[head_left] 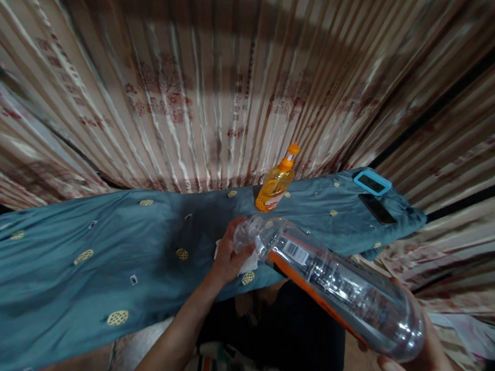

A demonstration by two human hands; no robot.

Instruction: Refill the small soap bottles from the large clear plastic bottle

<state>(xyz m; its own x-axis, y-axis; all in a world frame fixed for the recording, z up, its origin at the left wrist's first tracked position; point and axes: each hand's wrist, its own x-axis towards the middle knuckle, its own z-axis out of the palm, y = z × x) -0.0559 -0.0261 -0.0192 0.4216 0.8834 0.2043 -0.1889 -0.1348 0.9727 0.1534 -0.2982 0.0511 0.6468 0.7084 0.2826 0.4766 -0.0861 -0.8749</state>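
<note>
Nearest the camera, the right hand (418,353) held the base of a large clear plastic bottle (337,285), its grip clamped on that lower end with a thumb showing underneath. The bottle lay tilted, almost on its side, running up and leftward, an orange-edged label with a barcode along its length. At its neck, the left hand (228,252) was closed on a white cloth (249,262) pressed against the bottle's mouth, fingers wrapped about the cloth and the neck together. Both hung just over the near edge of the surface, which was covered by a blue-green fabric (84,273) dotted with small yellow round motifs. Beyond the hands, an orange bottle (276,182) with an orange cap stood on the fabric, leaning a little right. Farther right lay a dark phone (377,208) and, just behind it, a device in a light-blue case (371,182). A striped, patterned curtain (201,84) hung behind everything.
</note>
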